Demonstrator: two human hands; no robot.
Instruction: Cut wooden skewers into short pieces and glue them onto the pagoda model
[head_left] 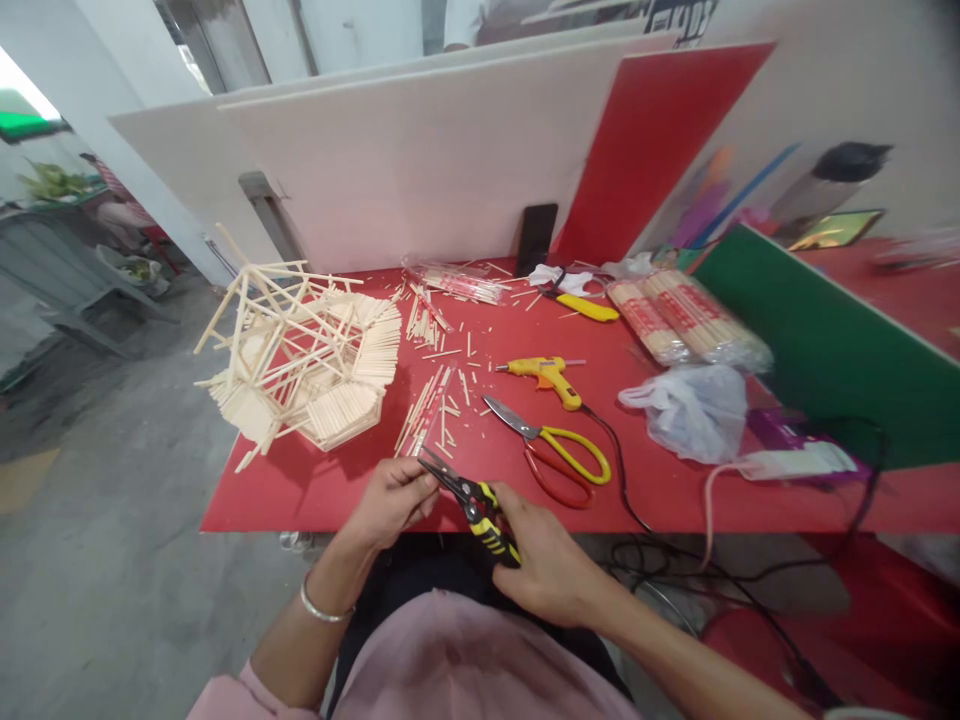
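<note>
My right hand [536, 555] is wrapped round the yellow-and-black handles of a pair of snips [456, 482], whose narrow blades point up and left. Fingertips of my left hand [394, 500] are pinched together right at those blades; whatever lies between them is too small to make out. Just beyond, thin wooden sticks [418, 408] lie in a loose bunch with cut pieces scattered around. Left of them stands an openwork structure [341, 410] built of sticks, with panels of sticks laid side by side. Scissors [551, 450] with red and yellow handles rest to the right.
On the red table [300, 505] lie a yellow glue gun [551, 375] with a black cord, yellow-handled pliers [589, 306], packed stick bundles [690, 318] and a plastic bag [690, 410]. A green board [832, 350] leans at right. White boards [420, 160] stand behind.
</note>
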